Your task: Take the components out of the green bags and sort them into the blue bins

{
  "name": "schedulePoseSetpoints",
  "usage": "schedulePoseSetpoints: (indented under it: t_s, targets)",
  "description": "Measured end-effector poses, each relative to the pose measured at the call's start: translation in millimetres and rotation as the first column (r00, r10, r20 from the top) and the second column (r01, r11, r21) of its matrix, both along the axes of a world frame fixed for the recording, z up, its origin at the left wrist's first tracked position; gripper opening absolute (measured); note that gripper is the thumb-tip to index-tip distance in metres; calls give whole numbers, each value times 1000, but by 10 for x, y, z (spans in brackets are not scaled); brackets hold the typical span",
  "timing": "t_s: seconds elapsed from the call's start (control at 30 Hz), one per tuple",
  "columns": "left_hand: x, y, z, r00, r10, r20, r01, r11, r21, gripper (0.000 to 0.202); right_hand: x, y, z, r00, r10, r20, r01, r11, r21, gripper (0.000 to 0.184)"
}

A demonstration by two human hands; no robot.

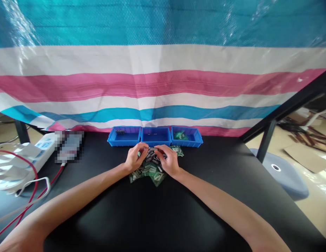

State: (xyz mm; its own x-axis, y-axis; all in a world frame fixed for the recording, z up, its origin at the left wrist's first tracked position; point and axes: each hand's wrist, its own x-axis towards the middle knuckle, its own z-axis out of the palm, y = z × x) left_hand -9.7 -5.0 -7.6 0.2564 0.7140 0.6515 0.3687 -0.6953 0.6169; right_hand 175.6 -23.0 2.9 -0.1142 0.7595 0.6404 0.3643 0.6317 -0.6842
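Note:
My left hand and my right hand face each other above the middle of the black table, fingers closed in pinches. Between their fingertips is a small grey cylinder, too small to name more exactly. Right below lies a pile of dark, short cylinders, partly hidden by my hands. Green-tinted clear packets with small pieces inside lie at the near side of this pile. Another green packet rests just beyond my right hand.
Three joined blue bins stand behind my hands: the left bin holds several small cylinders, the middle bin a few tiny pieces, the right bin green packets. A power strip and cables lie left. A striped sheet hangs behind.

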Motion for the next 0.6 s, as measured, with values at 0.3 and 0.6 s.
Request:
schedulePoseSetpoints:
  t_s: [0.3, 0.6]
  targets:
    - [48, 12, 102, 997, -25, -74, 34, 992, 125, 16, 20, 10, -12, 999, 22, 25, -23, 999, 38, 16]
    - [21, -21, 119, 998, -21, -50, 27, 994, 105, 16, -3, 27, -10, 998, 45, 49, -45, 999, 8, 21]
